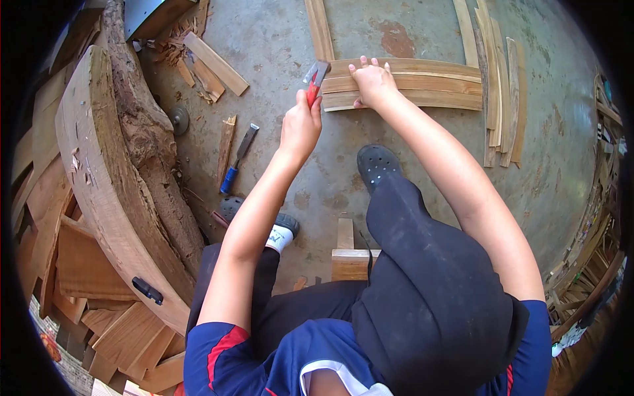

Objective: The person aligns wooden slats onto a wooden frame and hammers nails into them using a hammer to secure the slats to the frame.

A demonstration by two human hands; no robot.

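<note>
My left hand [300,129] is closed around the red handle of a cutting tool with a flat metal blade [317,74], held beside the left end of the curved wooden slats [436,84]. These slats lie side by side on the floor. On their left part rests my right hand [374,83], fingers spread over the wood and thumb at the near edge. Two long strips, one [319,30] at the left and one [466,32] at the right, run away from the slats' far edge.
A blue-handled chisel [244,150] lies on the floor by a wood sliver [226,150]. Long strips [494,86] lie at the right. A thick curved plank [109,178] and a log [148,145] stand left. Offcuts [216,64] and a small wooden stool [350,266] are also in view.
</note>
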